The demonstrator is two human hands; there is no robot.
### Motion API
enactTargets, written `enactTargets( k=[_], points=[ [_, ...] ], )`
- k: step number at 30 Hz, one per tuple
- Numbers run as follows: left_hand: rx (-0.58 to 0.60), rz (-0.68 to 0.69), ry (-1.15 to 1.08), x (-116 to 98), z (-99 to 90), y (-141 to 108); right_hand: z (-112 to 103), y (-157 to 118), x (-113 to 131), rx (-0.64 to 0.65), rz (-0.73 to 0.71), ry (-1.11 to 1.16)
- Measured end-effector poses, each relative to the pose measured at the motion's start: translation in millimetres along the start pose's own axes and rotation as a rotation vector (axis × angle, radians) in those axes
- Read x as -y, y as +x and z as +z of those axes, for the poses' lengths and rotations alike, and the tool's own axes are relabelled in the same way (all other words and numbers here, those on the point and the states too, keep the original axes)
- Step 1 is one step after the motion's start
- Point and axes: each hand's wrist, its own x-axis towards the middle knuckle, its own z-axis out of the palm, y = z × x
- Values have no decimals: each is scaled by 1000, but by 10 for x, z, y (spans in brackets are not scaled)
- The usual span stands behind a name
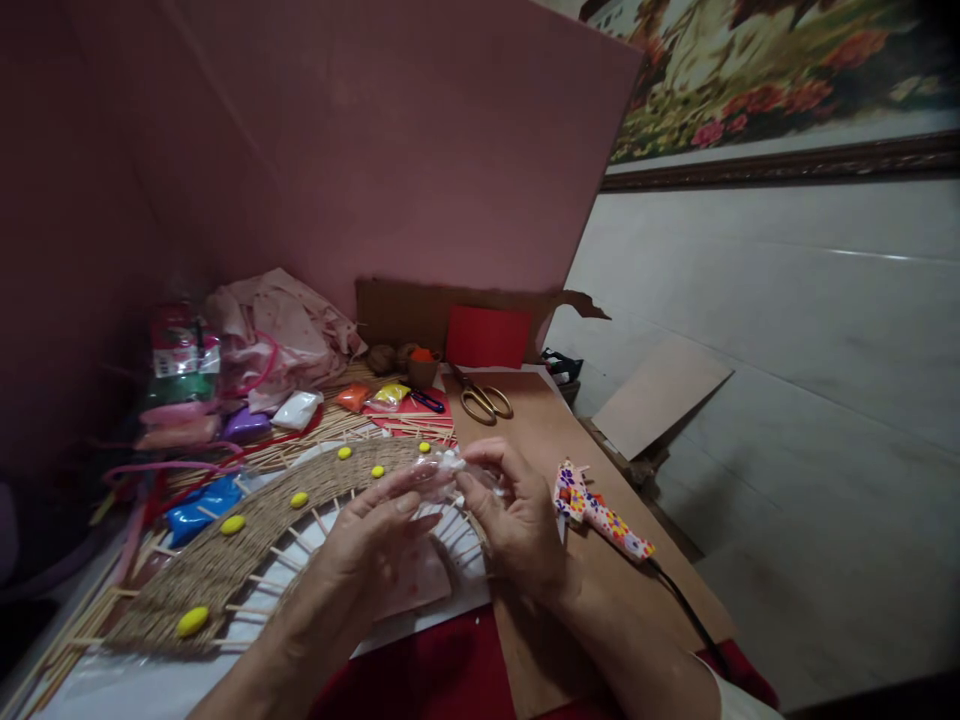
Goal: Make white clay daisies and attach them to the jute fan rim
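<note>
A small clear plastic bag (435, 478) with white material in it is between my two hands, above a fan-shaped piece (277, 510). My right hand (517, 520) pinches the bag between thumb and fingers. My left hand (367, 550) has its thumb and index finger at the bag's left side, with the other fingers loosely curled. Wrapped in brown twine over thin wooden sticks, the fan-shaped piece carries several yellow oval dots (233, 525). White paper lies beneath it.
Gold-handled scissors (486, 402) lie on a brown board (517, 420). A flower-patterned glue gun (600, 510) with a black cord rests to the right. Coloured clay packets, including a blue packet (204, 508) and a white packet (297, 409), lie at the left among loose sticks.
</note>
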Motion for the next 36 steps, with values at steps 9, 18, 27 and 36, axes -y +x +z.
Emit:
enactTargets(
  k=[9,18,27,36],
  points=[
    [-45,-81,-133,39,-67,74,43,-49,61,113,-125,-41],
    [-34,-93,-177,25,-83,62,53,-54,45,127,-43,-12],
    [-33,-71,-182,12,-46,61,56,-53,53,116,-87,-45],
    [-76,-73,-105,-7,-45,17,63,-56,40,127,-71,-71]
  ],
)
